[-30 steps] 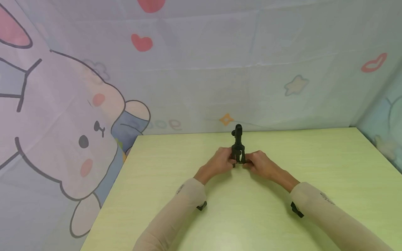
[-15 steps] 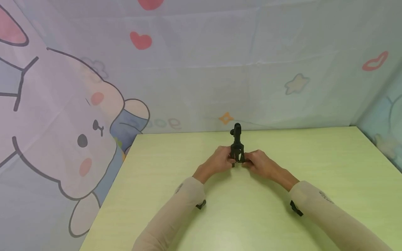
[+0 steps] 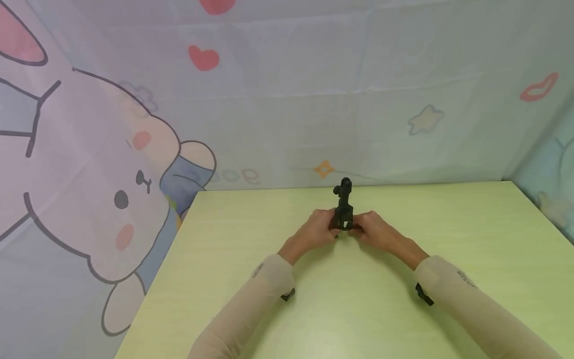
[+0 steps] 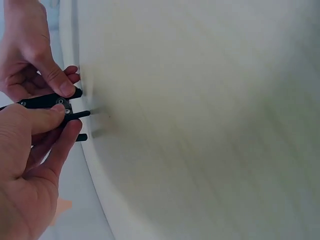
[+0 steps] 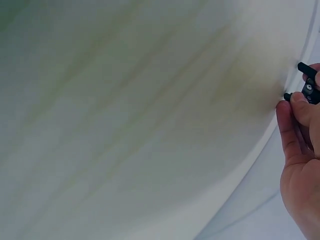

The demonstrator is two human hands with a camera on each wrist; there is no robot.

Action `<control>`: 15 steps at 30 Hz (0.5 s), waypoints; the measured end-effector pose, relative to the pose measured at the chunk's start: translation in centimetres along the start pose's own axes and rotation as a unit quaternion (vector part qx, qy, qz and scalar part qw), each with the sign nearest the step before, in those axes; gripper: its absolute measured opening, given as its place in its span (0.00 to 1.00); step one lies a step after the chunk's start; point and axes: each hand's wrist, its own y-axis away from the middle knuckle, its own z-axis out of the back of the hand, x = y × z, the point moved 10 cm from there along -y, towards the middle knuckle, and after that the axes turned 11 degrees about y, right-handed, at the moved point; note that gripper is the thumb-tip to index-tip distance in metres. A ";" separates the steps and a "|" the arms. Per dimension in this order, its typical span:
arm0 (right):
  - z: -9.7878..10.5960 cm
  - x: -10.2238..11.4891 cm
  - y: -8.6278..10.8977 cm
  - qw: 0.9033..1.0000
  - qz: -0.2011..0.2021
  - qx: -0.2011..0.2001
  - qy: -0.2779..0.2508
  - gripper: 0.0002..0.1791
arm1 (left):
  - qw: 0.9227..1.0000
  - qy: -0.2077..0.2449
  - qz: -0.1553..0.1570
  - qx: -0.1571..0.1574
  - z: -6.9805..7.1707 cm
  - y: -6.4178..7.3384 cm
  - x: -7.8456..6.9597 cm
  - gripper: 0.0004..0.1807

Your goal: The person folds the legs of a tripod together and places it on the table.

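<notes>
- The black mini tripod (image 3: 344,202) stands roughly upright between both hands, near the far edge of the bench (image 3: 341,304) and in front of the printed backdrop (image 3: 287,104)
- The left hand (image 3: 319,229) pinches it low down, thumb on the joint where the legs (image 4: 80,115) meet
- The right hand (image 3: 375,230) pinches a leg from the other side, so both hands are clamped on the one tripod
- The leg tips sit close to the bench; whether they touch it I cannot tell
- A finger caught at the joint could get nipped if a leg swings suddenly
- Uneven pressure from the two hands could twist or strain the hinge
- If the legs end up unevenly spread, the tall head with its side knob (image 3: 337,190) could tip once released
</notes>
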 end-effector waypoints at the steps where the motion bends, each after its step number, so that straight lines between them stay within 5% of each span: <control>1: 0.0 0.0 0.0 1.000 -0.001 0.000 0.000 0.04 | 1.000 0.004 0.005 -0.007 0.1 0.1 0.1 0.11; 7: -0.3 -0.3 0.1 1.000 -0.016 0.005 0.002 0.03 | 0.997 0.037 0.057 -0.044 0.2 0.4 1.1 0.08; 15: -0.4 -0.5 0.4 0.999 -0.035 0.011 -0.005 0.04 | 0.994 -0.003 0.081 -0.074 0.0 0.6 1.2 0.07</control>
